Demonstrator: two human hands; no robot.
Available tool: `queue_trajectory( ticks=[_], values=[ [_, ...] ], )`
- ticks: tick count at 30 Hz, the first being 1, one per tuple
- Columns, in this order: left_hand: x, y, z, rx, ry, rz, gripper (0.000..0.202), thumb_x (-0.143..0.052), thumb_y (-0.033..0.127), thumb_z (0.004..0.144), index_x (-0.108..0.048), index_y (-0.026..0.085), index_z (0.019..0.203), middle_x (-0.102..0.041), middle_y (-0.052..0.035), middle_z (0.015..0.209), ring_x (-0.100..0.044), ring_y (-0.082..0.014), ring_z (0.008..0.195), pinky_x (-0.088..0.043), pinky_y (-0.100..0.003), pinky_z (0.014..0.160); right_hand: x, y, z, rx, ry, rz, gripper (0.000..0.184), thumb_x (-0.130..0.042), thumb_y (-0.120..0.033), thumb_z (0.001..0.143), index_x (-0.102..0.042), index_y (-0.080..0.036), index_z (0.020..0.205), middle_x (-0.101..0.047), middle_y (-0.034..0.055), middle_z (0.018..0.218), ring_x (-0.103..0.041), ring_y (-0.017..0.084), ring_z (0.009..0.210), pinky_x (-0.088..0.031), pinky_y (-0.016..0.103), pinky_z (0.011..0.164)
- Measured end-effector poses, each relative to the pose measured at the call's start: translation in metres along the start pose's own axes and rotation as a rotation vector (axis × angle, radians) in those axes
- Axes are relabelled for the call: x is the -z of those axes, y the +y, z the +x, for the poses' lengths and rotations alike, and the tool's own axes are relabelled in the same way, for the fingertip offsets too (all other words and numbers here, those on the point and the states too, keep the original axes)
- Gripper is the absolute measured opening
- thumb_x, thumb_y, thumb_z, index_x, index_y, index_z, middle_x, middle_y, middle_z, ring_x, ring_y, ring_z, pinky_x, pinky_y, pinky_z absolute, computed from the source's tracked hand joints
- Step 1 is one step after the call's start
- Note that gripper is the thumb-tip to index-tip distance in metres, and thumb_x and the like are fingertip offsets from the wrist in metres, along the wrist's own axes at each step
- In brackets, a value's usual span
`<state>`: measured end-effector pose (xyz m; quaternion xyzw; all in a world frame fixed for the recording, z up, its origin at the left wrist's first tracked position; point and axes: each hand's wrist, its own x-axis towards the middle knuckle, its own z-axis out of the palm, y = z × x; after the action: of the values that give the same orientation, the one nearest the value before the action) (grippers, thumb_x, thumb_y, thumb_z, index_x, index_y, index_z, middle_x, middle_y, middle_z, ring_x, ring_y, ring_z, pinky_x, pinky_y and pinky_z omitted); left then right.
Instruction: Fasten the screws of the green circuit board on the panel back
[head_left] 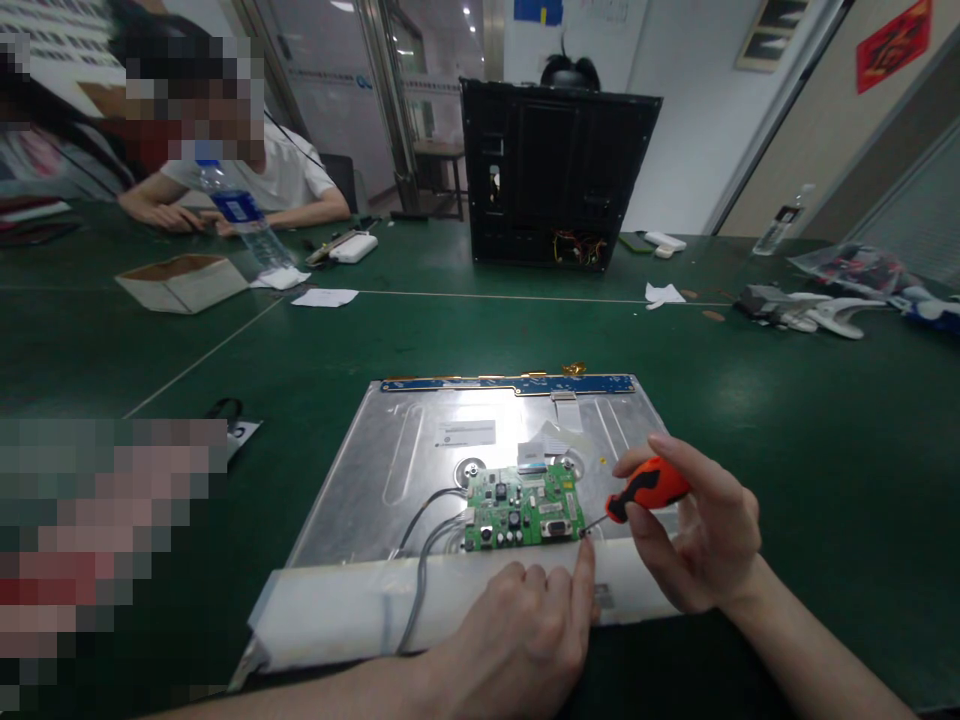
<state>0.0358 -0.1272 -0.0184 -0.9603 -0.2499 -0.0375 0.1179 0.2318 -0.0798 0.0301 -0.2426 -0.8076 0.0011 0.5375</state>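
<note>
My right hand (712, 545) grips the handle of a red and black screwdriver (651, 486) between thumb and fingers. The screwdriver's thin shaft slants down to the lower right corner of a green circuit board (525, 512). Beside that tip, the index finger of my left hand (525, 625) is stretched out, touching near the board's corner; its other fingers are curled, and nothing shows in them. The board lies on the back of a silver display panel (352, 490). Grey cables (424, 565) run from its left side over a white wrapped strip (330, 610) along the near edge.
Across the green table (420, 335) stands a black monitor casing (555, 175). A person (292, 170) sits at the far left, behind a water bottle (240, 215) and an open box (184, 285). Tools (795, 308) and a plastic bag (847, 268) lie at the right.
</note>
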Motion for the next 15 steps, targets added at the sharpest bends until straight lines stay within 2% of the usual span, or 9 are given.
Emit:
queue_trajectory(
  ticks=[3,8,11,15],
  values=[
    [-0.0006,0.0,-0.0005,-0.002,-0.009,-0.003,0.052,-0.05,0.022,0.099,-0.044,-0.007,0.142,-0.063,-0.0058,0.076,-0.062,-0.019,0.055,-0.046,-0.031,0.048,-0.0021,0.0,-0.0013,-0.012,0.027,-0.068,0.073,-0.06,-0.006,0.083,-0.038,-0.016,0.151,-0.066,0.0026,0.086,-0.064,0.017,0.061,-0.055,0.029,0.047],
    [0.0017,-0.0007,-0.0002,0.014,-0.016,-0.016,0.051,-0.042,0.021,0.103,-0.04,-0.008,0.145,-0.063,-0.0054,0.074,-0.061,-0.0197,0.055,-0.044,-0.032,0.047,-0.0026,-0.0012,0.0023,0.011,0.038,-0.176,0.072,-0.066,-0.012,0.086,-0.037,-0.021,0.151,-0.064,-0.0028,0.076,-0.058,0.014,0.051,-0.049,0.026,0.04],
    [0.0022,-0.0008,0.0002,0.008,-0.034,-0.018,0.051,-0.043,0.02,0.102,-0.039,-0.008,0.145,-0.064,-0.0065,0.076,-0.061,-0.0199,0.057,-0.045,-0.032,0.049,-0.0007,-0.0016,0.0035,0.023,0.017,-0.17,0.069,-0.065,-0.014,0.088,-0.037,-0.02,0.151,-0.066,-0.0016,0.078,-0.059,0.015,0.052,-0.049,0.027,0.039],
    [0.0014,-0.0002,0.001,0.006,-0.027,-0.001,0.05,-0.042,0.02,0.103,-0.041,-0.008,0.144,-0.065,-0.0068,0.076,-0.062,-0.0185,0.057,-0.045,-0.03,0.049,0.0016,-0.0018,0.0002,-0.019,-0.013,-0.047,0.067,-0.058,-0.011,0.086,-0.039,-0.016,0.15,-0.067,0.0055,0.094,-0.067,0.017,0.066,-0.057,0.029,0.049]
  ],
)
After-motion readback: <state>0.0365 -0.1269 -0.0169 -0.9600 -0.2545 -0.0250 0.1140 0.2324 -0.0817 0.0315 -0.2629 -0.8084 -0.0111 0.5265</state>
